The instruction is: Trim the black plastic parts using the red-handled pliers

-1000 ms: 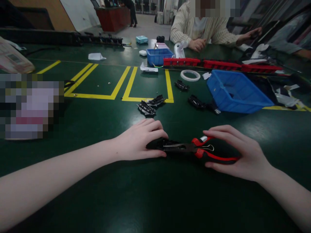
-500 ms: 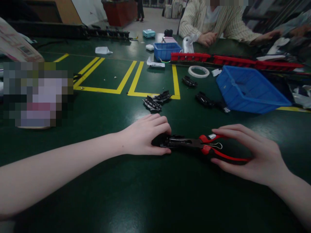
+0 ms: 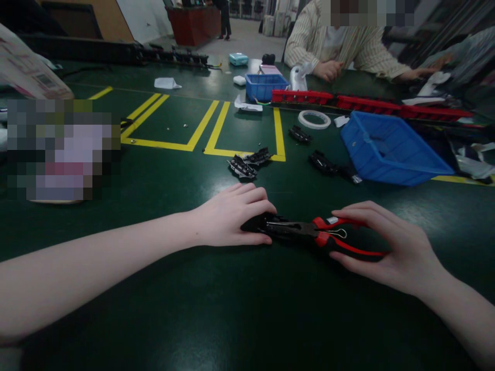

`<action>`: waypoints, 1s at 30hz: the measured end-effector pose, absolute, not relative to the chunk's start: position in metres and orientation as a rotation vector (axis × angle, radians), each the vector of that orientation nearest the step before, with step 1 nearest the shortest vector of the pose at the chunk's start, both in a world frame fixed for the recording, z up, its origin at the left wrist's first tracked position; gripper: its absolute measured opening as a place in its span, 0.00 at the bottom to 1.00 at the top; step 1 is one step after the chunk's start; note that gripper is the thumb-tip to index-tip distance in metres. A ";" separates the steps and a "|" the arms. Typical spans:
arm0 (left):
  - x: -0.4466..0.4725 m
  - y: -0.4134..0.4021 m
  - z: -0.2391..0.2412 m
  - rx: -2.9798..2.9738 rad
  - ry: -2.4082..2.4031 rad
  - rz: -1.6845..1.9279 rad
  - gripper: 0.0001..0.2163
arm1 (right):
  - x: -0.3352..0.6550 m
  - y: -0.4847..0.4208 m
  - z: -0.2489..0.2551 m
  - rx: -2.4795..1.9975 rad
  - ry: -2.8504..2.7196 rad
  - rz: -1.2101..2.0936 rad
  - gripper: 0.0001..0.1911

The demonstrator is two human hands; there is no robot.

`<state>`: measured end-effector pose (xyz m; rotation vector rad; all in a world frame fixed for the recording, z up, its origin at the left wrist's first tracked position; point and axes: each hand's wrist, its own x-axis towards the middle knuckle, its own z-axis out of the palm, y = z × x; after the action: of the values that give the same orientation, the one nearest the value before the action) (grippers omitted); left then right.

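My left hand point(image 3: 242, 216) grips a black plastic part point(image 3: 258, 222) on the green table, thumb on the near side and fingers over the far side. Much of that part is hidden under the hand. From the right, my right hand point(image 3: 390, 242) holds long-nose pliers point(image 3: 320, 230) by their red and black handles. The pliers' jaws lie along the black part, their tips close to my left fingers. A wire spring shows between the handles. Beyond my left hand, two black parts with silvery edges point(image 3: 243, 167) lie touching each other.
More black parts point(image 3: 299, 134) lie near a roll of white tape point(image 3: 314, 119). A large blue bin point(image 3: 398, 149) tilts at the right. Behind are a small blue basket point(image 3: 266, 86) and red strips point(image 3: 303, 97). A person in a striped shirt point(image 3: 309, 38) sits across the table.
The pliers and my right hand have moved slightly left, bringing the jaws farther along the black part toward my left fingers. My left hand keeps its hold. The view has shifted a little.
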<state>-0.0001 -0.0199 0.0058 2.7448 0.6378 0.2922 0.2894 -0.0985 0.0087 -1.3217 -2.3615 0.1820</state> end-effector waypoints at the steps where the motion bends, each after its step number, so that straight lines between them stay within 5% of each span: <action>1: 0.000 -0.020 0.006 2.750 0.639 0.299 0.19 | 0.289 -0.098 0.009 -1.319 -2.362 0.185 0.23; 16: 0.007 -0.021 0.006 2.909 0.592 0.181 0.17 | 0.293 -0.095 0.007 -1.285 -2.474 0.287 0.24; 30: 0.004 -0.016 0.002 2.879 0.486 0.281 0.19 | 0.290 -0.099 0.005 -1.074 -2.513 -0.186 0.30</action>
<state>0.0037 -0.0161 0.0015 2.8791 0.4863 0.2811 0.2902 -0.0988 0.0047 -1.0739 -2.5133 -0.1860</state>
